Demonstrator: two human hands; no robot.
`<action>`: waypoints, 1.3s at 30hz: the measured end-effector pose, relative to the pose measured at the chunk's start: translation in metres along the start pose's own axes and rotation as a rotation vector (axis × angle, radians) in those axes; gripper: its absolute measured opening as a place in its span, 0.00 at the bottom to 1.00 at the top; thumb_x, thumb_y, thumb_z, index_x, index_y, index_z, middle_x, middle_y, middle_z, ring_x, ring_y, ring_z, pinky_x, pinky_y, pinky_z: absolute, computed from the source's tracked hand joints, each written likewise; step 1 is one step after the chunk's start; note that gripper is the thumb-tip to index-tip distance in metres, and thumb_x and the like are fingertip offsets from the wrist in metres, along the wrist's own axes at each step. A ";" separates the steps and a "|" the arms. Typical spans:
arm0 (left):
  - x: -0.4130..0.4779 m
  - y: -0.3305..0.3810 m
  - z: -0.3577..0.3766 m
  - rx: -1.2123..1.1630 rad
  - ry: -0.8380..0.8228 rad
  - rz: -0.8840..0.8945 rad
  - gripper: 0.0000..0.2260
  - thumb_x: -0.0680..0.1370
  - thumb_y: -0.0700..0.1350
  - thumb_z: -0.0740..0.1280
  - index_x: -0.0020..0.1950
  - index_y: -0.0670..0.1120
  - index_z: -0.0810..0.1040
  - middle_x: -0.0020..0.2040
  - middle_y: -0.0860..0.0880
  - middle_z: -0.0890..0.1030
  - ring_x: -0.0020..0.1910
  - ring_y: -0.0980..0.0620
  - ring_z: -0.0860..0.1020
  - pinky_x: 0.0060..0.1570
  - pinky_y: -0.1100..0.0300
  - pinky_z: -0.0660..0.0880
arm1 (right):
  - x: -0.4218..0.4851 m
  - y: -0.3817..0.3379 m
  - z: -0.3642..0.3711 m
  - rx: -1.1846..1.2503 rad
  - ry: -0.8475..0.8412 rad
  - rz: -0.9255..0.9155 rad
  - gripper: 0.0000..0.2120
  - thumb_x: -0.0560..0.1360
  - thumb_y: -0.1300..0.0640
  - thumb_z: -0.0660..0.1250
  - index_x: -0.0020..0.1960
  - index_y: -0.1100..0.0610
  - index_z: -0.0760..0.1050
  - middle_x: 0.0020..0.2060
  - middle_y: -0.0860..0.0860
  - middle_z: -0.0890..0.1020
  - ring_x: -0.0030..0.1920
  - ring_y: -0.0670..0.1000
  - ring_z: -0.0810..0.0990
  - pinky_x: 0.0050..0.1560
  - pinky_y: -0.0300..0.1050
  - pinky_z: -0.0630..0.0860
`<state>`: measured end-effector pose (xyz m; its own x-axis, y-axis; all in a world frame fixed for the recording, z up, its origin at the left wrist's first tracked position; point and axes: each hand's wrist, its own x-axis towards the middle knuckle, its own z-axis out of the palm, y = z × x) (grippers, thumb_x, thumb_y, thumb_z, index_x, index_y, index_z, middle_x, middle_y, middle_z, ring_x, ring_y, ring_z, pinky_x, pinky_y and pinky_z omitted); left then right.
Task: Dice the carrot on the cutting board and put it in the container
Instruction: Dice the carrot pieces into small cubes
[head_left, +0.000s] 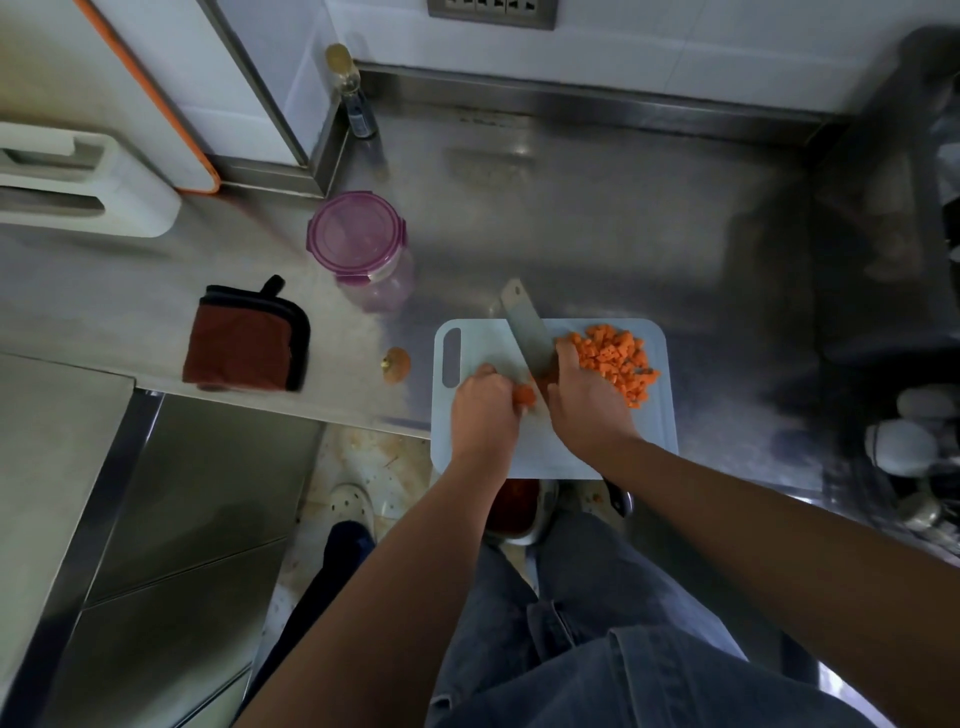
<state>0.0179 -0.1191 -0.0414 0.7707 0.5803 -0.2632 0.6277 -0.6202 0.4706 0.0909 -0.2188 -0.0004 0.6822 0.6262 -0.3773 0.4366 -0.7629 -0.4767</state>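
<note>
Most of the dicing looks done: a heap of carrot cubes (615, 364) lies at the far right of the cutting board (550, 452). My left hand (485, 410) pinches the last carrot stub (524, 396) mid-board; my right hand (584, 402) is curled round the cleaver (527, 330), blade beside the stub. The container (358, 234) stands well apart, lid on, so filling it remains
</note>
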 end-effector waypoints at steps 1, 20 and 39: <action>0.000 0.000 -0.001 -0.004 -0.004 -0.001 0.07 0.77 0.45 0.69 0.51 0.45 0.85 0.50 0.47 0.79 0.46 0.47 0.79 0.49 0.56 0.76 | -0.001 0.001 -0.003 0.013 0.009 -0.010 0.18 0.80 0.60 0.57 0.68 0.58 0.59 0.42 0.57 0.78 0.42 0.59 0.79 0.44 0.58 0.78; -0.002 -0.001 0.001 -0.030 0.027 -0.023 0.06 0.74 0.39 0.68 0.41 0.43 0.85 0.42 0.46 0.80 0.39 0.48 0.77 0.40 0.57 0.75 | -0.004 -0.014 0.010 -0.163 -0.107 -0.056 0.16 0.78 0.63 0.58 0.63 0.58 0.58 0.41 0.54 0.74 0.43 0.59 0.79 0.40 0.52 0.73; -0.006 -0.012 -0.003 -0.011 0.038 0.007 0.07 0.77 0.41 0.67 0.50 0.46 0.84 0.48 0.47 0.81 0.47 0.48 0.79 0.47 0.58 0.75 | -0.005 -0.008 -0.002 -0.058 -0.055 -0.085 0.12 0.80 0.60 0.56 0.62 0.57 0.60 0.40 0.57 0.78 0.39 0.58 0.79 0.41 0.58 0.79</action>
<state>0.0054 -0.1141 -0.0430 0.7700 0.5961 -0.2274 0.6211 -0.6187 0.4812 0.0851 -0.2162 0.0069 0.6092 0.6954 -0.3813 0.5254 -0.7140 -0.4627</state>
